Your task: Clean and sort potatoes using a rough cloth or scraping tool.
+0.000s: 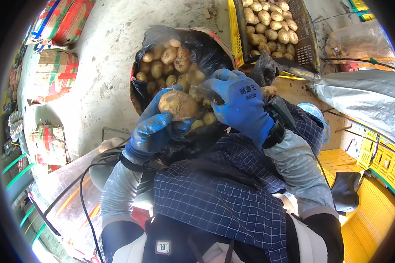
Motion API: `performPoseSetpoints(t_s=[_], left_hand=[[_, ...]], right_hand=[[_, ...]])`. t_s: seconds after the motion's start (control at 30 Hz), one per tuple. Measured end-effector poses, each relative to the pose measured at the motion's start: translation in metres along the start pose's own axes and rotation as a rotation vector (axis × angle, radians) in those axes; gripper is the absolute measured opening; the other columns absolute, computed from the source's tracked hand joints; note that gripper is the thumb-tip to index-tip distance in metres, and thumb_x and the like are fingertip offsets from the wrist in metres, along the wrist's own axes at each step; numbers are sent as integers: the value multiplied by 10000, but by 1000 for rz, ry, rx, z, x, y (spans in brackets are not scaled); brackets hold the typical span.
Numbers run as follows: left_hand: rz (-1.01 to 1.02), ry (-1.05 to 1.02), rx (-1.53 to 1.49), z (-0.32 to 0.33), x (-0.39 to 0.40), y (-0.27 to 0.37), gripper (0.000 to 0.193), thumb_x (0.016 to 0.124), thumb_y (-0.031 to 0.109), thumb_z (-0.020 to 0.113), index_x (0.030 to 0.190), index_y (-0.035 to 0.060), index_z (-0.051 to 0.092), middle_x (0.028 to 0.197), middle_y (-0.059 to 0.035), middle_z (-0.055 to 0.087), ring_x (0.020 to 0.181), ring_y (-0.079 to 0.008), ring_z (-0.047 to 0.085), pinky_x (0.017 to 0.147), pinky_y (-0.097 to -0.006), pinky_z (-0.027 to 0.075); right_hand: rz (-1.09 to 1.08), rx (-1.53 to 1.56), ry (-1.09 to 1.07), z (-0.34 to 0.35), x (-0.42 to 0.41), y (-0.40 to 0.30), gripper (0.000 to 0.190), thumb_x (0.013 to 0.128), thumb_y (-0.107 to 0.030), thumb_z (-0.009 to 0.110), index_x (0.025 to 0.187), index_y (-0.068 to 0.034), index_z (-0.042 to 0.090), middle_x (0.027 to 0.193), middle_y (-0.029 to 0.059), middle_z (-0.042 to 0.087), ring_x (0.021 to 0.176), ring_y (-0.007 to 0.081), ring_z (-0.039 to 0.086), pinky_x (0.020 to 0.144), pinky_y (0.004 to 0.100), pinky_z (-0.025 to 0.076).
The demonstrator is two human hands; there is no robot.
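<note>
My left hand (151, 128), in a blue coated work glove, holds a large round potato (178, 105) with thin stringy fibres across its skin. To its right is my right hand (238, 100), gloved alike, with fingers curled toward that potato. Something dark and blurred shows at its fingertips; I cannot tell whether it is gripped. Both hands are over an open carton (232, 54) lined with a black plastic bag (207, 49). Loose potatoes (169, 56) fill much of it, partly hidden by my hands.
A yellow crate (236, 29) of potatoes stands beyond, with a dark grey cloth (266, 69) near its corner. Printed cartons (57, 74) stand at left. A grey sheet (358, 95) and yellow crates (368, 148) are at right. A black cable (82, 197) hangs by my left arm.
</note>
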State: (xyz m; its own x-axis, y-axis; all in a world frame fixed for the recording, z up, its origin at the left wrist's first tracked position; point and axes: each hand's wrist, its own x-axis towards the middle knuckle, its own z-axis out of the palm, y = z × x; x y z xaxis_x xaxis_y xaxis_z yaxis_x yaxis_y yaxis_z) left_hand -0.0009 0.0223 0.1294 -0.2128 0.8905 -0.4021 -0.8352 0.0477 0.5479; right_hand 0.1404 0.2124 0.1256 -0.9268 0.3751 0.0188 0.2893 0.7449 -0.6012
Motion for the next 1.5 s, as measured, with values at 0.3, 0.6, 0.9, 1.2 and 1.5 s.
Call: performPoseSetpoints(t_s=[0.3, 0.6, 0.9, 1.2, 1.5], left_hand=[[193, -141, 116, -2, 6, -5, 775, 717, -12, 693, 1412, 154, 395, 1451, -179, 411, 1272, -303, 504, 1027, -406, 471], [330, -184, 377, 3, 4, -1, 715, 769, -95, 633, 1411, 114, 396, 1433, -160, 439, 1292, -275, 486, 1073, -395, 409], [312, -128, 290, 4, 0, -5, 742, 756, -30, 663, 1435, 89, 389, 1428, -157, 462, 1322, -270, 446, 1138, -431, 305], [285, -44, 364, 6, 3, -4, 701, 773, -104, 622, 1422, 29, 394, 1364, -112, 499, 1252, -208, 497, 1063, -341, 406], [235, 87, 382, 12, 4, -5, 635, 827, 8, 694, 1398, 17, 416, 1264, -99, 557, 1137, -182, 569, 964, -321, 494]], right_hand=[[33, 67, 262, -10, 19, 21, 233, 778, -176, 718, 988, -83, 682, 925, 120, 665, 840, 297, 663, 735, 390, 531], [67, 91, 195, -9, 11, 14, 207, 835, -139, 691, 1028, -64, 683, 922, 105, 677, 762, 256, 667, 672, 343, 526], [-97, -104, 100, 0, 4, -9, 350, 718, -134, 712, 1066, -121, 673, 1036, 78, 644, 883, 322, 638, 760, 407, 529], [-133, -178, 141, -4, 7, -10, 395, 684, -168, 733, 1072, -139, 665, 1056, 58, 613, 921, 278, 619, 723, 410, 516], [-218, -328, 205, -6, 9, -15, 284, 724, -195, 691, 1002, -142, 667, 1008, 38, 582, 899, 228, 606, 673, 392, 497]])
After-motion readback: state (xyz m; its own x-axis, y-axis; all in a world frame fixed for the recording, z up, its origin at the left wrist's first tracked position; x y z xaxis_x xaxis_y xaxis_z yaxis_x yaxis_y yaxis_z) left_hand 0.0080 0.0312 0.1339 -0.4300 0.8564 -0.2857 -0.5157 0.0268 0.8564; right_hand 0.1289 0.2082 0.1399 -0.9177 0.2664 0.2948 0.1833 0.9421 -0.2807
